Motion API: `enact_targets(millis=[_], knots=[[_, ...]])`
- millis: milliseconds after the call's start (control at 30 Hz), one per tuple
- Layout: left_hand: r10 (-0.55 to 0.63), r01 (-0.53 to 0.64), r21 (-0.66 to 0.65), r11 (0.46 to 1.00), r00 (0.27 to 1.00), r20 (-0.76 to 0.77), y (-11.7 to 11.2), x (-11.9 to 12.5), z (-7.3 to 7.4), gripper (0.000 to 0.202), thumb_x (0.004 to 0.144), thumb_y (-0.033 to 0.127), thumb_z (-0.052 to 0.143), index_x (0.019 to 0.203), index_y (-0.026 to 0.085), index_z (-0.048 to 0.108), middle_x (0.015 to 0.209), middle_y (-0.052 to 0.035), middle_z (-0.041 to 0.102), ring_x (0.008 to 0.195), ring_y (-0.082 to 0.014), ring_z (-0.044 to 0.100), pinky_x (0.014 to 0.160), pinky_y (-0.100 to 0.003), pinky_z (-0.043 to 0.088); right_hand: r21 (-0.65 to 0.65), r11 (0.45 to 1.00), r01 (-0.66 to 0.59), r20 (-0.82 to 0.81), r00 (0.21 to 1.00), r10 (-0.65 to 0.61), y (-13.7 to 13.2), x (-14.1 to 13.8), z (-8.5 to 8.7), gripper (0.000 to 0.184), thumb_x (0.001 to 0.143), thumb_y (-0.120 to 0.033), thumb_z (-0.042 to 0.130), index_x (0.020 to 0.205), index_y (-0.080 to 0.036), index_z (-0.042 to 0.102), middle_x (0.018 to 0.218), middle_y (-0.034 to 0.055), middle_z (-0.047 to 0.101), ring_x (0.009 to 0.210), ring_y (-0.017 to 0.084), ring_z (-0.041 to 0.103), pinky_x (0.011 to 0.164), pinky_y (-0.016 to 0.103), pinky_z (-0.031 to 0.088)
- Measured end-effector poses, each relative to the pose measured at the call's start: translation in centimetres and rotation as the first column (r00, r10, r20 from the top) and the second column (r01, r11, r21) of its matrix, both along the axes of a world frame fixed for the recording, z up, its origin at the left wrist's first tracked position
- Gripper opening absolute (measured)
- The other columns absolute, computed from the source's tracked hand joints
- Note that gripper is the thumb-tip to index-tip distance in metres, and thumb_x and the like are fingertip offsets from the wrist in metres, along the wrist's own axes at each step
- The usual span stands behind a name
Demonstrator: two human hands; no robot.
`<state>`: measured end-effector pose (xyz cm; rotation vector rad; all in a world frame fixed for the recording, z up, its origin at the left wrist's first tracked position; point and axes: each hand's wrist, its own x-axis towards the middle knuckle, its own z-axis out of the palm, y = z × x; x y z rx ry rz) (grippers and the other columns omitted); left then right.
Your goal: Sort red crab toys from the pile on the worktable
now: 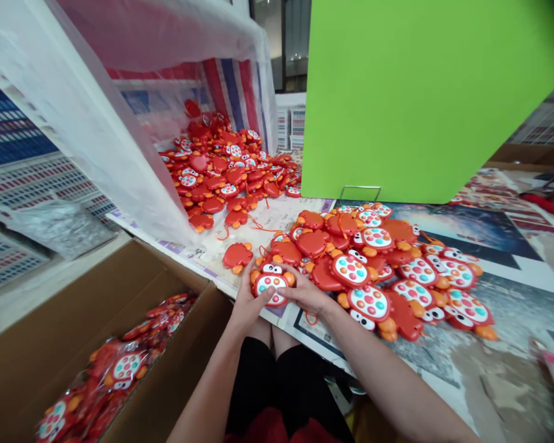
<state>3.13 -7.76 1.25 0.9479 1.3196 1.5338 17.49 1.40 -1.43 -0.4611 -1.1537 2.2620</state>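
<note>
Two hands of mine share one red toy (273, 277) in the head view, held just over the near edge of the tabletop (212, 251). My left hand (248, 300) is closed around its left side and my right hand (307, 292) around its right, both narrowed to its width, with the thumbs resting on the white face with its coloured buttons. That face is turned up towards me, with the eyes at the far side; I judge that this grip keeps the toy steady and its front easy to look over.

Just left of it and a little farther off, a loose toy (237, 257) lies back up. To the right, a heap of toys (372, 271) spreads within easy reach, some faces up, some backs up, so they seem tipped out rather than arranged. Farther left, a bigger pile (226, 175) sits inside draped sheeting (106, 123), which probably stops it from spilling. Near left, a cardboard box (83, 295) holds toys in clear wrapping (127, 369), set beside my knees, I suppose for a short reach. A green board (410, 98) stands at the far side, behind a wire stand (361, 187).
</note>
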Motion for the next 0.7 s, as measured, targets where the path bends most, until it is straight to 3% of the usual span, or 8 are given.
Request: enact_targets(millis=[200, 400, 600, 700], knots=[[-0.072, 0.071, -0.016, 0.997, 0.989, -0.126, -0.19, -0.54, 0.32, 0.11, 0.063, 0.031, 0.086, 0.151, 0.028, 0.021, 0.15, -0.0142, 0.037, 0.126, -0.0317, 0.052, 0.101, -0.044, 0.049, 0.012, 1.0, 0.012, 0.023, 1.0, -0.012, -0.01, 0.0, 0.1, 0.072, 0.065, -0.023, 0.086, 0.127, -0.025, 0.05, 0.114, 0.0056, 0.065, 0.101, 0.021, 0.065, 0.086, 0.032, 0.054], [0.057, -0.054, 0.025, 0.998, 0.985, -0.161, 0.09, -0.15, -0.14, 0.094, 0.07, 0.035, 0.08, 0.149, 0.028, 0.028, 0.146, -0.012, 0.043, 0.124, -0.0292, 0.054, 0.101, -0.042, 0.049, 0.01, 0.999, -0.034, -0.001, 0.999, 0.034, 0.08, -0.15, -0.01, 0.079, 0.062, -0.025, 0.088, 0.13, -0.025, 0.049, 0.113, 0.0054, 0.066, 0.094, 0.021, 0.067, 0.077, 0.032, 0.057], [0.155, -0.147, 0.074, 0.986, 0.981, -0.115, 0.3, 0.35, 0.09, 0.071, 0.082, 0.039, 0.067, 0.144, 0.024, 0.037, 0.134, -0.0114, 0.055, 0.113, -0.0266, 0.06, 0.093, -0.04, 0.054, 0.169, 0.978, -0.119, 0.052, 0.992, 0.111, 0.09, -0.16, -0.22, 0.054, 0.063, -0.027, 0.087, 0.111, -0.018, 0.065, 0.106, 0.0042, 0.071, 0.097, 0.018, 0.066, 0.092, 0.034, 0.052], [0.193, -0.169, 0.114, 0.979, 0.95, -0.247, 0.57, 0.37, 0.55, 0.064, 0.083, 0.038, 0.066, 0.141, 0.023, 0.042, 0.131, -0.0103, 0.057, 0.116, -0.0261, 0.058, 0.097, -0.04, 0.05, 0.166, 0.974, -0.155, 0.047, 0.988, 0.149, 0.31, -0.16, -0.38, 0.052, 0.066, -0.033, 0.086, 0.112, -0.018, 0.065, 0.103, 0.0055, 0.073, 0.091, 0.018, 0.069, 0.087, 0.034, 0.054]])
